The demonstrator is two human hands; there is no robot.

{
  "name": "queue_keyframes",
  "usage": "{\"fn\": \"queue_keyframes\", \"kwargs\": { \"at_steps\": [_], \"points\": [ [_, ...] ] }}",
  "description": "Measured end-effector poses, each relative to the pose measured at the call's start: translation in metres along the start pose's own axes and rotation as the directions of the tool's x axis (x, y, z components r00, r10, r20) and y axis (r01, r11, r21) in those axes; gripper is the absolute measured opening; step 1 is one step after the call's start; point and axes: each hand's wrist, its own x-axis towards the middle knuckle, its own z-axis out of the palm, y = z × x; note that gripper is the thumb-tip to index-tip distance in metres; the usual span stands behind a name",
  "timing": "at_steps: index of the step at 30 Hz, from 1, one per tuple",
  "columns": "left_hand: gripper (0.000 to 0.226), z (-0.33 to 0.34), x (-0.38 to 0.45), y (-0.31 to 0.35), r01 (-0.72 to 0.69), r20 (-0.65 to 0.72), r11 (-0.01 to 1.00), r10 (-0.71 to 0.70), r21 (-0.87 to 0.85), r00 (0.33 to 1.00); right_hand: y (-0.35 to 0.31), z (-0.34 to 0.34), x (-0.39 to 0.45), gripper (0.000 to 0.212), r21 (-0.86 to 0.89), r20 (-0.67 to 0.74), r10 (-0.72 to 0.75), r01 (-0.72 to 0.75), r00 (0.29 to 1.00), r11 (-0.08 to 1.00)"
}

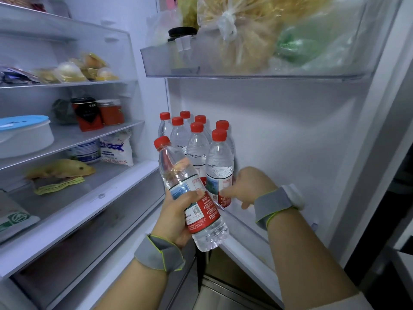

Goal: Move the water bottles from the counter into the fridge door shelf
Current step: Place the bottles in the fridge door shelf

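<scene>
Left hand [178, 218] is gripping a clear plastic water bottle with a red cap and red label [190, 193], fingers curled round its middle, tilting it with the cap leaning left and away over the open fridge. Right hand [248, 186] is reaching to the nearest of the standing red-capped water bottles [219, 166] in the clear lower door shelf [245, 222], its fingers curled at the label; whether they are pinching it or only steadying it is hard to tell.

Seven bottles are already standing close together at the left end of that shelf, in two rows. To seat the held one well, it probably wants turning upright and lowering straight down just right of the group, where the shelf is showing bare, with the right hand keeping the neighbours from tipping.

Above, a clear upper door bin [245, 70] is holding bagged noodles and a black-lidded jar, overhanging the bottle caps, so a high lift may be knocking it. To the left, the glass fridge shelves [67, 139] are carrying red jars, a white tub with a blue lid and packets.
</scene>
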Motion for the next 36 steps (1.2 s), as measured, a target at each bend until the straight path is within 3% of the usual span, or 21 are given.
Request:
{"fn": "queue_keyframes", "kwargs": {
  "at_steps": [2, 3, 5, 6, 8, 11, 13, 16, 19, 22, 25, 30, 36],
  "points": [
    [0.086, 0.003, 0.001, 0.009, -0.052, 0.023, 0.999, 0.052, -0.001, 0.998, -0.007, -0.012, -0.008, 0.018, 0.079, -0.045, -0.168, 0.171, 0.985, 0.982],
    [0.084, 0.004, 0.002, 0.012, -0.069, 0.046, 0.998, 0.069, -0.014, 0.997, -0.011, -0.017, -0.014, 0.014, 0.194, 0.024, -0.262, 0.252, 0.965, 0.948],
    [0.081, 0.009, 0.004, 0.019, -0.089, 0.097, 0.995, 0.094, -0.053, 0.991, -0.020, -0.017, -0.027, 0.041, 0.444, 0.222, -0.414, 0.286, 0.883, 0.849],
    [0.082, 0.013, 0.006, 0.022, -0.095, 0.108, 0.994, 0.100, -0.056, 0.989, -0.024, -0.013, -0.030, 0.055, 0.507, 0.250, -0.459, 0.289, 0.852, 0.812],
    [0.084, 0.019, 0.010, 0.026, -0.111, 0.091, 0.993, 0.113, -0.031, 0.989, -0.028, -0.003, -0.029, 0.065, 0.532, 0.150, -0.470, 0.330, 0.870, 0.780],
    [0.080, 0.030, 0.013, 0.026, -0.139, 0.093, 0.990, 0.140, -0.017, 0.986, -0.028, 0.006, -0.030, 0.064, 0.585, -0.039, -0.398, 0.344, 0.917, 0.735],
    [0.069, 0.040, 0.012, 0.024, -0.077, 0.112, 0.995, 0.084, -0.068, 0.990, -0.025, 0.006, -0.032, 0.062, 0.608, -0.116, -0.349, 0.344, 0.930, 0.715],
    [0.058, 0.043, 0.013, 0.016, -0.108, 0.095, 0.993, 0.113, -0.056, 0.989, -0.017, -0.001, -0.037, 0.056, 0.522, -0.251, -0.303, 0.393, 0.919, 0.758],
    [0.042, 0.036, 0.020, 0.000, -0.215, -0.044, 0.954, 0.229, 0.209, 0.972, -0.007, -0.003, -0.038, 0.057, 0.425, -0.450, -0.239, 0.442, 0.861, 0.790],
    [0.051, 0.022, 0.024, -0.021, -0.266, -0.149, 0.793, 0.406, 0.549, 0.902, 0.007, 0.005, -0.026, 0.061, 0.373, -0.584, -0.150, 0.427, 0.798, 0.824],
    [0.058, 0.021, 0.027, -0.041, -0.283, -0.106, 0.643, 0.496, 0.712, 0.862, 0.019, 0.014, -0.011, 0.060, 0.387, -0.638, -0.051, 0.378, 0.768, 0.841],
    [0.089, 0.023, 0.032, -0.063, -0.222, -0.107, 0.534, 0.518, 0.816, 0.849, 0.027, 0.026, -0.001, 0.056, 0.426, -0.615, 0.047, 0.282, 0.787, 0.860],
    [0.107, 0.022, 0.031, -0.071, -0.100, -0.202, 0.529, 0.483, 0.843, 0.852, 0.032, 0.033, 0.001, 0.064, 0.369, -0.536, 0.055, 0.175, 0.842, 0.913]
  ]
}}
